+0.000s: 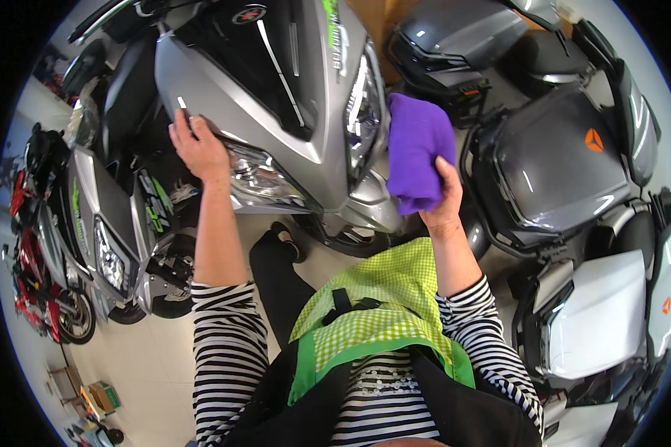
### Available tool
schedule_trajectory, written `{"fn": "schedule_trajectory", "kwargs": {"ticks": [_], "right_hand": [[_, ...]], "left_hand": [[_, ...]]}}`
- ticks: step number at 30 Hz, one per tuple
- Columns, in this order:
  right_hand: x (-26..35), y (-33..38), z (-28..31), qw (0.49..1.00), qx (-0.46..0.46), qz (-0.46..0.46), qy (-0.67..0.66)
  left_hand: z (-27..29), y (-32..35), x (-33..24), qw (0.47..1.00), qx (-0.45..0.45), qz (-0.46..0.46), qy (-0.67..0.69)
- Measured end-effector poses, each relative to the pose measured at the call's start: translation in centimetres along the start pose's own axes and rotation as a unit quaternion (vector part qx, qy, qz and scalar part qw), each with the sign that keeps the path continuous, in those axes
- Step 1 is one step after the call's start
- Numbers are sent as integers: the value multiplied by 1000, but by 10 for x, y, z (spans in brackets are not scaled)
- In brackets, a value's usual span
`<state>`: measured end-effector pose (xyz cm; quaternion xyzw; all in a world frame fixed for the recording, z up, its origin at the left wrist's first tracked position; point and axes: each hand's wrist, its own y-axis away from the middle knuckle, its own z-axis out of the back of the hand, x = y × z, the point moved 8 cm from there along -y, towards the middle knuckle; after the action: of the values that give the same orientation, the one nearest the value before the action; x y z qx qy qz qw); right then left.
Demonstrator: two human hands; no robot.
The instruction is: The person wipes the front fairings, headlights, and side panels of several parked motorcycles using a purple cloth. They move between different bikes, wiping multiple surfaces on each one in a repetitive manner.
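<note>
A grey motor scooter [194, 67] stands right in front of me, its nose and two headlights towards my body. My left hand [203, 151] lies on the grey side panel just above the left headlight [265, 179], fingers stretched out and nothing in them. In my right hand [445, 197] is a folded purple cloth [419, 149], thumb on its near side. The cloth is held up beside the right headlight [363, 112]; whether it touches the scooter I cannot tell. My fingers behind the cloth are hidden.
To the right stand scooters with a dark grey top box [563, 160] and a white top box [598, 316]. Another grey scooter [101, 223] is close on the left, with a red motorcycle [33, 279] beyond it. Pale floor tiles [145, 365] show at lower left.
</note>
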<state>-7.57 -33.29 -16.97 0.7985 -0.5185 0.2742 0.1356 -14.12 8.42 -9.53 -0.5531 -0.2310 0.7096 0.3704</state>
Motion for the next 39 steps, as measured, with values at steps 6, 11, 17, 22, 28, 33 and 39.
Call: {"fn": "schedule_trajectory", "kwargs": {"ticks": [6,11,17,22,28,33,39], "right_hand": [[-64,-31,-101,688,166,253,659],[-83,-47,-150,457,161,365,795],[-76,-103,-199,452,187,377,786],[-51,-189,-230,485,123,363,786],[-3,-320,-203,552,28,217,804],[33,-372,-125,671,-35,178,719],[30,-298,-41,739,-27,261,620]], "left_hand": [[1,3,0,999,19,44,12],[2,5,-2,996,34,81,13],[1,6,-3,996,36,76,13],[2,6,-4,997,31,64,15],[3,5,-7,996,37,75,13],[3,6,-7,996,38,76,21],[4,6,-9,998,27,61,11]]}}
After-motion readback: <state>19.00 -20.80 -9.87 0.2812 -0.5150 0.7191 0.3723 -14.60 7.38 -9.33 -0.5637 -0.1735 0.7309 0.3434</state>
